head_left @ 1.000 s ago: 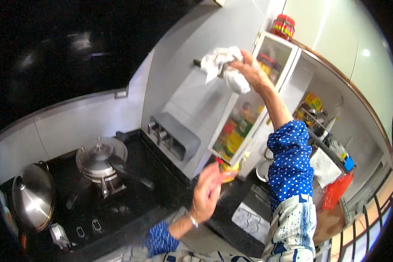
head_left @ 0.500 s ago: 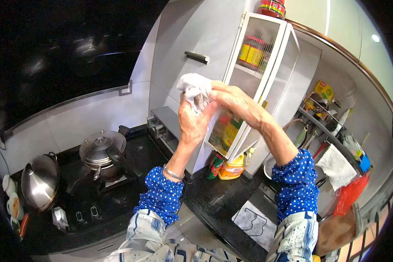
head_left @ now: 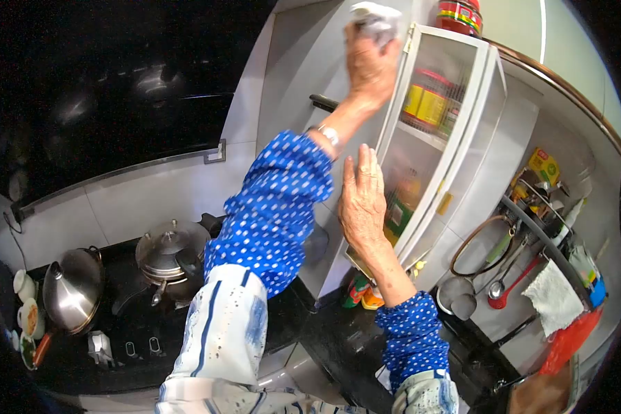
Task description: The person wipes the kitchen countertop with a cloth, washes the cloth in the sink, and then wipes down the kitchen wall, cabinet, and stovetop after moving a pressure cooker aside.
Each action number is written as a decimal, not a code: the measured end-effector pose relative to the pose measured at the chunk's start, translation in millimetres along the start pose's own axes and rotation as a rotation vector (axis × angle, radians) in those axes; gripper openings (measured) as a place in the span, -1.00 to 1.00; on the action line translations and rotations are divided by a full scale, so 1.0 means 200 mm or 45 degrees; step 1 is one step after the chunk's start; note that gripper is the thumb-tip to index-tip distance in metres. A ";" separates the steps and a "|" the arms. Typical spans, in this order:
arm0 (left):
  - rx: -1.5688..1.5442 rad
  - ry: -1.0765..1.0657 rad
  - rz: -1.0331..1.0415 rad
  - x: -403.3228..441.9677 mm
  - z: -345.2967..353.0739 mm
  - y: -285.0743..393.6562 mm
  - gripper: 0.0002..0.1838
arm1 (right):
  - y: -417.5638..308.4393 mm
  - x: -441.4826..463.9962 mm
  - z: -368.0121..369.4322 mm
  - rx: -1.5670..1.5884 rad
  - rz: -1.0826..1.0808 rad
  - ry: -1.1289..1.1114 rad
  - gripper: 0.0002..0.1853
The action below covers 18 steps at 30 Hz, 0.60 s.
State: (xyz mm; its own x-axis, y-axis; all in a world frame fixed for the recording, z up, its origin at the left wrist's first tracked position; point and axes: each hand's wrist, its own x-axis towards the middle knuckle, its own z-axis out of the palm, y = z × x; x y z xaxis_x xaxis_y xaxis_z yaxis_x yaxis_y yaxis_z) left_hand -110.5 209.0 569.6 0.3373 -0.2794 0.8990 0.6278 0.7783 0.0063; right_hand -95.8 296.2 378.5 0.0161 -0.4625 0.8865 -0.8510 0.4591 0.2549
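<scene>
My left hand (head_left: 371,65) is raised high and closed around a white cloth (head_left: 377,19), beside the grey wall panel (head_left: 303,58). Motion smears the hand a little, and I cannot tell whether the cloth touches the panel. Lower down, my right hand (head_left: 362,203) has its fingers stretched out, holding nothing. It is in front of the left edge of a narrow white cabinet with ribbed glass (head_left: 421,155); contact cannot be made out. Behind the glass are jars with yellow labels (head_left: 426,100). A red-lidded jar (head_left: 460,15) stands on top of the cabinet.
On the black stove at left are a lidded pot (head_left: 172,252) and a lidded wok (head_left: 72,290). A dark handle (head_left: 323,103) sticks out from the panel. Ladles and a strainer (head_left: 455,293) hang at right, near a white rag (head_left: 553,297) and a red bag (head_left: 569,341).
My left hand has gone up and to the right with the cloth. My right hand has come off the cloth, dropped lower and straightened its fingers. The view has shifted slightly.
</scene>
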 end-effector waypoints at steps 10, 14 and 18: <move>0.250 0.065 0.482 0.28 0.12 -0.43 -0.84 | 0.06 0.06 0.19 -0.253 0.171 0.000 -0.45; 0.097 0.120 -0.084 0.35 0.02 -0.92 -0.83 | 0.03 0.08 0.16 -0.364 0.186 -0.092 -0.51; 0.208 -0.296 -0.392 0.34 -0.21 -1.41 -0.58 | 0.03 0.07 0.15 -0.385 0.178 -0.160 -0.50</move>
State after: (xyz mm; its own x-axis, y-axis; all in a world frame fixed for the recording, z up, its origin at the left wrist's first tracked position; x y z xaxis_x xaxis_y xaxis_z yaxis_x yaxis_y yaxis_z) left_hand -235.9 -53.7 611.1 -0.0279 -0.3930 0.9191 0.5485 0.7627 0.3428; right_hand -116.6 269.4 381.8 -0.1707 -0.4605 0.8711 -0.6464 0.7196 0.2537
